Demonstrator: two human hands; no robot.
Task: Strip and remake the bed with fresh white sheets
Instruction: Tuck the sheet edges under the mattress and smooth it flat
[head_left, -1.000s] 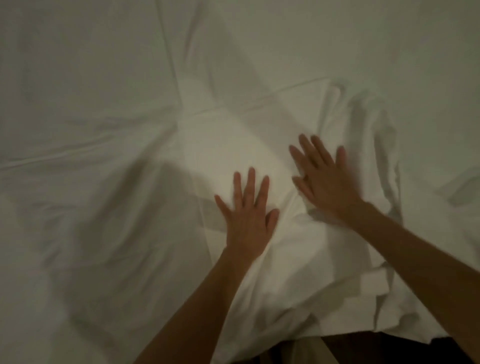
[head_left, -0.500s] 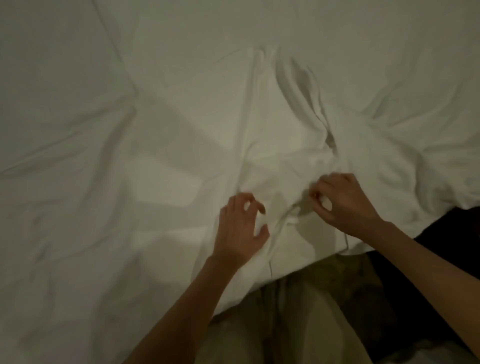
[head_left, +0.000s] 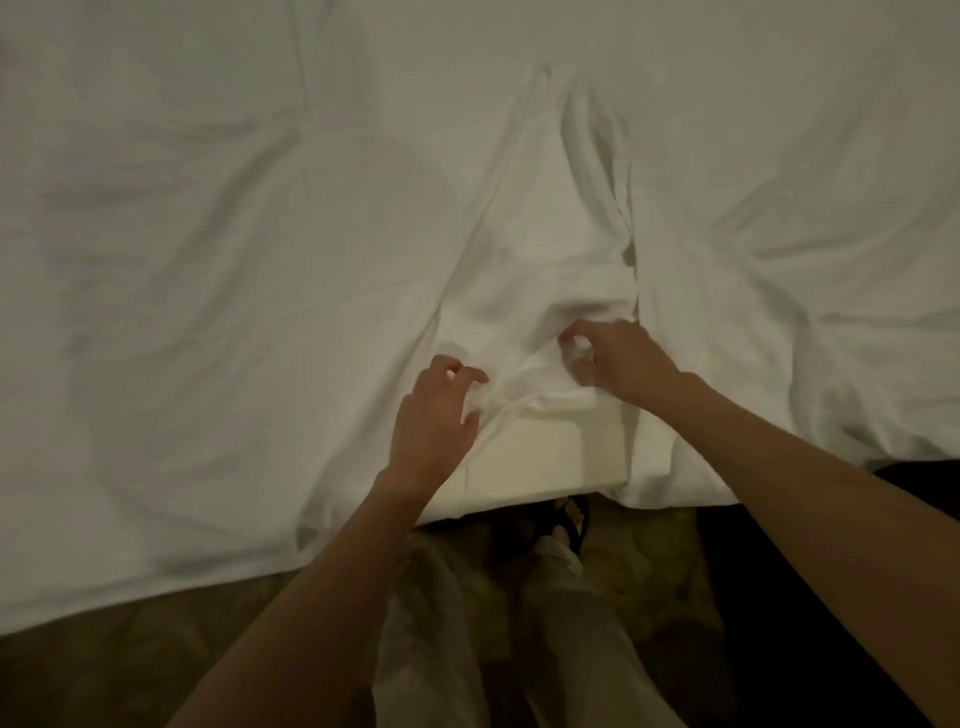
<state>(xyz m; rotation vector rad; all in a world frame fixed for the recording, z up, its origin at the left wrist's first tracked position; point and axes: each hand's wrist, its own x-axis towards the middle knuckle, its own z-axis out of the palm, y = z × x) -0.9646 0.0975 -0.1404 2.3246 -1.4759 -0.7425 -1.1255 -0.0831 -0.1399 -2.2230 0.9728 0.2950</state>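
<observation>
The white sheet (head_left: 311, 260) lies rumpled over the bed; a bunched fold of it is pinched at the near edge, creases fanning away from the grip; beneath the grip the bare mattress side (head_left: 545, 457) shows.

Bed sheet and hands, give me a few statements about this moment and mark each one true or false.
1. Both hands pinch the white sheet near the bed's edge. True: the left hand and right hand each gather fabric.
2. The sheet lies perfectly smooth. False: it is bunched and creased around the hands.
3. The person wears a dark sandal. True.
4. The right hand lies flat, fingers straight. False: its fingers curl around fabric.
5. A pillow sits on the sheet. False: none shows.
</observation>
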